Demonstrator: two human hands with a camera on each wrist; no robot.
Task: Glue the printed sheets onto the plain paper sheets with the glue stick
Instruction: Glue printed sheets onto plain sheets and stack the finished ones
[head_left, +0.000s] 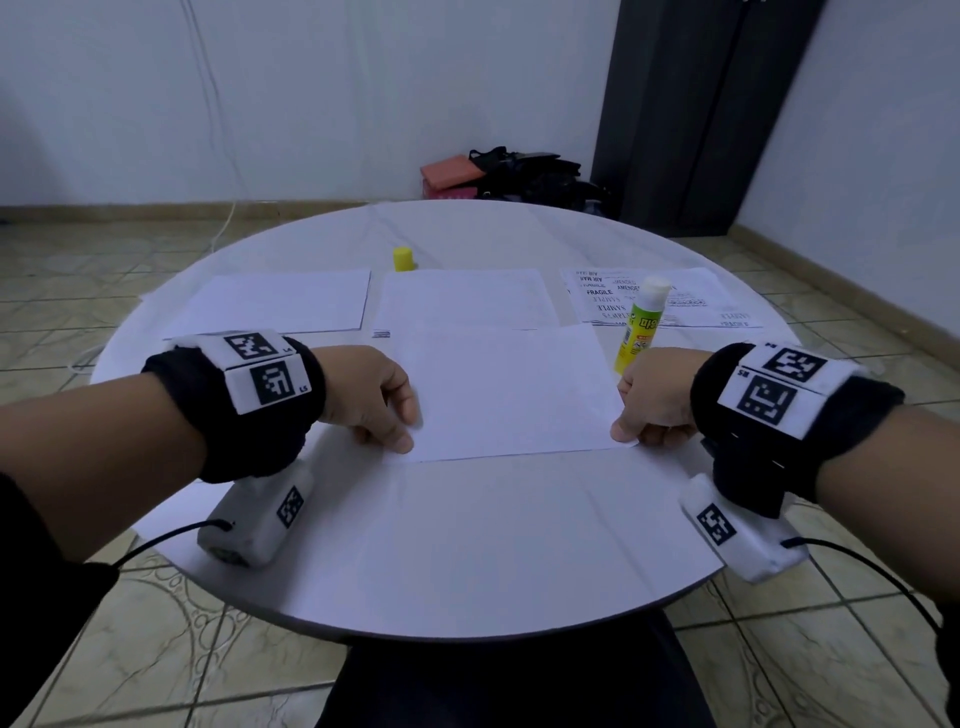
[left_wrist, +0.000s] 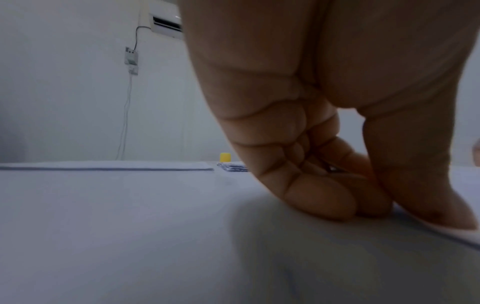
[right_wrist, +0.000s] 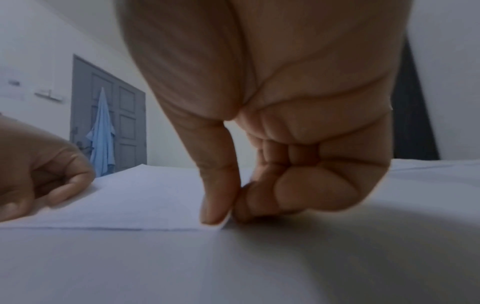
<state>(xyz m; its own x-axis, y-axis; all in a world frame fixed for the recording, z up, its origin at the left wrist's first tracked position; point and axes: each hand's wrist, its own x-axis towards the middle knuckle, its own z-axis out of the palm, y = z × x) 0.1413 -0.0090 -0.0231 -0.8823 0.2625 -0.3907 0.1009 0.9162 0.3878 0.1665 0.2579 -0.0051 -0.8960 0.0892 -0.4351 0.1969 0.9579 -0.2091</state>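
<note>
So both hands are on the same sheet right now. The left hand (head_left: 382, 400) pinches the near-left corner of the blank-side-up sheet (head_left: 511, 389) and the right hand (head_left: 652, 402) pinches the near-right corner, thumb on top and curled fingers underneath, so each grip is narrow and closed on paper. In the right wrist view the corner is clearly nipped between thumb and forefinger and lifted a touch off the bench (head_left: 467, 545).

The bit that matters: the sheet's long axis runs left to right, straight between the two grips, and the rest of it lies away from the person, its far edge overlapping the middle plain sheet (head_left: 462, 296). So the target is dead ahead of both hands, neither one really nearer. My guess is this one is a printed sheet lying face down, but I can't see any print on it, so don't quote me.

Other stuff: another plain sheet (head_left: 275, 301) off to the far left, the pile of printed sheets (head_left: 691, 296) far right, and the glue stick (head_left: 641, 325) standing uncapped just beyond the right hand, very near that corner. Its yellow cap (head_left: 403, 259) sits at the back. I'd watch the right wrist around that stick, it looks easy to tip
</note>
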